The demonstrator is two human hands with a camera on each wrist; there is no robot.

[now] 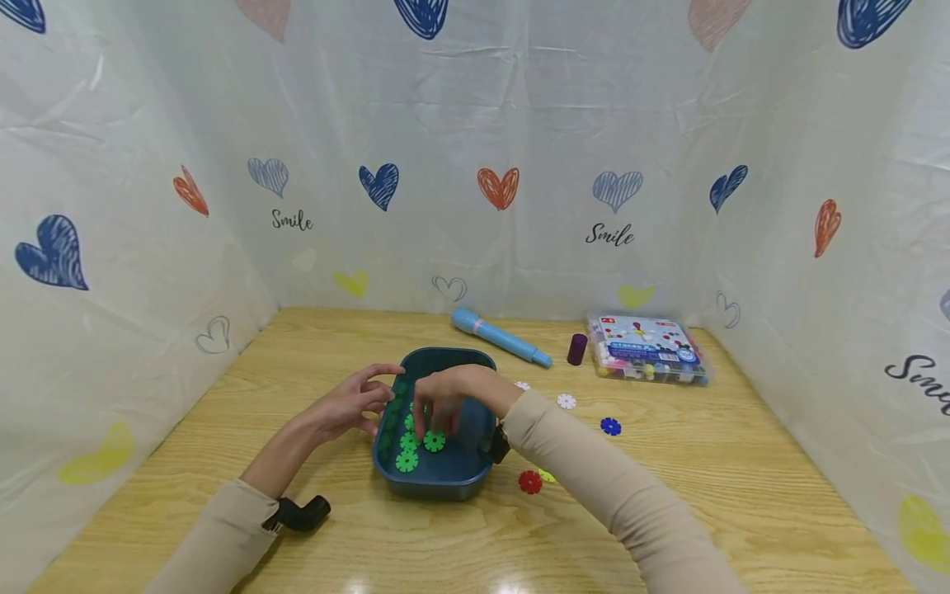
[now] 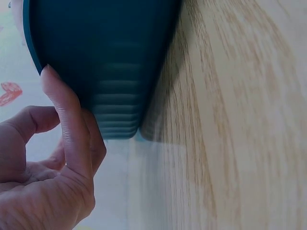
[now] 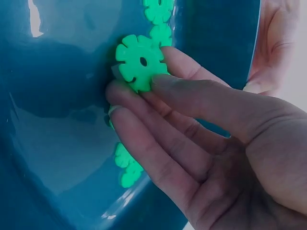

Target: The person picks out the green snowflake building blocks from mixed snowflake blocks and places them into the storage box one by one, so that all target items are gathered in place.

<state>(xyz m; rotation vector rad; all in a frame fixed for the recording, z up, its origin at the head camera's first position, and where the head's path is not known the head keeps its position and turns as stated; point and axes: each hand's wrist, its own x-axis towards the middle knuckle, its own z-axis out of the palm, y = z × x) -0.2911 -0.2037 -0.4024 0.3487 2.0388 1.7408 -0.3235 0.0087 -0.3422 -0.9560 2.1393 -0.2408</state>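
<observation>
A dark blue-green plastic bin stands on the table with several green snowflake discs along its left side. My right hand reaches inside. In the right wrist view, its thumb and fingers pinch a notched green disc, and more discs lie beyond the fingers. At the bin's left rim is my left hand, its fingers spread and loosely bent. The left wrist view shows a fingertip touching the bin's wall near the rim. My right hand and forearm hide part of the bin's interior.
Right of the bin lie a red disc, a yellow disc, a blue disc and a white disc. Behind are a light blue tube, a dark purple cylinder and a clear case. Curtains surround the table.
</observation>
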